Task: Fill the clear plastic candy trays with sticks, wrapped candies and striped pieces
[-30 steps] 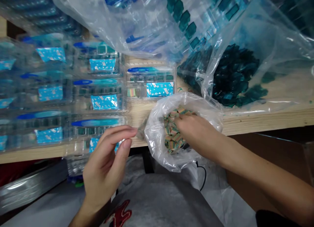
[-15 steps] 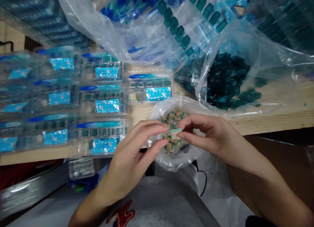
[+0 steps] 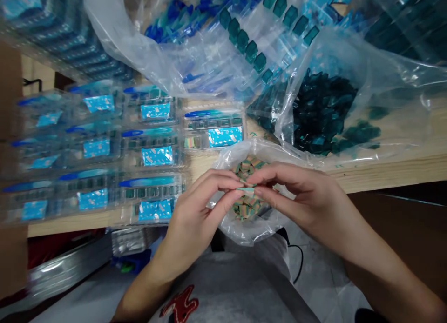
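Note:
My left hand (image 3: pixel 200 211) and my right hand (image 3: pixel 296 192) meet over a clear plastic bag (image 3: pixel 240 230) that hangs at the table's front edge. The bag holds several small striped erasers (image 3: pixel 246 167) in pastel colours. Both hands pinch one striped eraser (image 3: pixel 246 191) between thumb and fingertips, just above the bag's mouth. Left of the hands lie rows of clear blister packs (image 3: pixel 153 192), each with a blue pen, dark green pieces and a blue label.
A large clear bag of dark teal pieces (image 3: pixel 324 113) lies on the wooden table (image 3: pixel 384 169) at the right. Another clear bag with blue pens and strips of green pieces (image 3: pixel 244 39) spreads across the back. A grey garment (image 3: pixel 226 290) covers my lap below.
My right hand came out of the bag with one eraser. My left hand moved right to meet it, and both now pinch the eraser together.

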A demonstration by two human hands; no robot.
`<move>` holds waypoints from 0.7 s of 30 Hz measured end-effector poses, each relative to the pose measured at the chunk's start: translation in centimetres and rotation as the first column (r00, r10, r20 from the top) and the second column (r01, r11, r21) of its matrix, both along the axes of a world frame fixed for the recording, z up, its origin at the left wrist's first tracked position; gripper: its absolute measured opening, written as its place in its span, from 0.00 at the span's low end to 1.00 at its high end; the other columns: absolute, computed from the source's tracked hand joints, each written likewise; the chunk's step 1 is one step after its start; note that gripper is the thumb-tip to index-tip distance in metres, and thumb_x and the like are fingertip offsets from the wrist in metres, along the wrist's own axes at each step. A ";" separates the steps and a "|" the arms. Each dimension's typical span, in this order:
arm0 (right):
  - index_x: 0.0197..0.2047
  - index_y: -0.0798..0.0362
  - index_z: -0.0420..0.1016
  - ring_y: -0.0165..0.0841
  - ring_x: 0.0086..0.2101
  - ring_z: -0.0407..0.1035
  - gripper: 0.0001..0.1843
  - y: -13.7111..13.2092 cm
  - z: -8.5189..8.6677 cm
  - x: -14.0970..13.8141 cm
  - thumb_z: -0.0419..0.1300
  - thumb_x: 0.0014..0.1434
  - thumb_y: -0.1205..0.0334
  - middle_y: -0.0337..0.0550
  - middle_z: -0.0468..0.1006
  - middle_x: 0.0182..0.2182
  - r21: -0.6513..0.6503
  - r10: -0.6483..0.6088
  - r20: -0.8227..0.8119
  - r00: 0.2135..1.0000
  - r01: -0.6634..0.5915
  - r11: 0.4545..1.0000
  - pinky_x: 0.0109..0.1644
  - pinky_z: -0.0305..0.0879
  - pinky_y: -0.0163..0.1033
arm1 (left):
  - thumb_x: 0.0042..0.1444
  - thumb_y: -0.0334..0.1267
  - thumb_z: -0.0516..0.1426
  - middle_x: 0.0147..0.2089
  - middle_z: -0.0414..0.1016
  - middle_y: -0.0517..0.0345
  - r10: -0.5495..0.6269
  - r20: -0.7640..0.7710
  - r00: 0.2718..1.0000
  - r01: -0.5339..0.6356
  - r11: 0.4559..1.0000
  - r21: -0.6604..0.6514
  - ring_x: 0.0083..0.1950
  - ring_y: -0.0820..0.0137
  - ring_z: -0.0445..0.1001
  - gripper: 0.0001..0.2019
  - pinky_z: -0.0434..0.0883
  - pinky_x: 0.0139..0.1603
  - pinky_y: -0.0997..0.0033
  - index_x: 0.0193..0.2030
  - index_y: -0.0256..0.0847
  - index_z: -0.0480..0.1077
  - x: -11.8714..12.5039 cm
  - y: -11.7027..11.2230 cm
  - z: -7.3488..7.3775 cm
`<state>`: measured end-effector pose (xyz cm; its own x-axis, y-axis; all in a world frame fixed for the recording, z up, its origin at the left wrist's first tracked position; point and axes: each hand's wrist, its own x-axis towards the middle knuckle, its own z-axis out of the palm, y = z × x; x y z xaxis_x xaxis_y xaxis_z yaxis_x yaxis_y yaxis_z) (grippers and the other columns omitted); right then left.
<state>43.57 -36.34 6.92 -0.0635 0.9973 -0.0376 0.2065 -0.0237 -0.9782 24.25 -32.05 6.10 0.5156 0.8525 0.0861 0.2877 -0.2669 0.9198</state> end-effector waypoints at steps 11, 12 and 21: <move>0.48 0.49 0.77 0.26 0.40 0.76 0.10 -0.8 -0.1 -0.1 0.63 0.65 0.70 0.33 0.81 0.42 0.038 -0.104 -0.029 0.994 0.105 0.994 0.44 0.71 0.27 | 0.63 0.28 0.59 0.41 0.77 0.63 -0.078 0.032 0.996 0.077 0.997 0.031 0.44 0.76 0.76 0.07 0.72 0.46 0.80 0.44 0.45 0.73 -0.2 0.0 0.2; 0.49 0.49 0.76 0.27 0.42 0.76 0.10 -1.0 -0.1 -0.2 0.62 0.65 0.69 0.34 0.81 0.43 0.058 -0.101 0.007 0.995 0.101 0.993 0.45 0.71 0.28 | 0.63 0.28 0.59 0.41 0.77 0.63 -0.085 0.035 0.996 0.084 0.996 0.034 0.44 0.76 0.76 0.08 0.73 0.46 0.79 0.44 0.45 0.73 -0.1 -0.1 0.2; 0.49 0.45 0.75 0.25 0.43 0.76 0.14 -1.3 0.4 -0.8 0.60 0.65 0.74 0.31 0.79 0.44 0.103 -0.104 -0.041 0.994 0.108 0.989 0.47 0.71 0.26 | 0.63 0.30 0.60 0.39 0.75 0.64 0.047 0.021 0.999 -0.047 0.998 0.029 0.41 0.76 0.75 0.12 0.73 0.44 0.79 0.51 0.48 0.72 0.5 -0.9 -0.6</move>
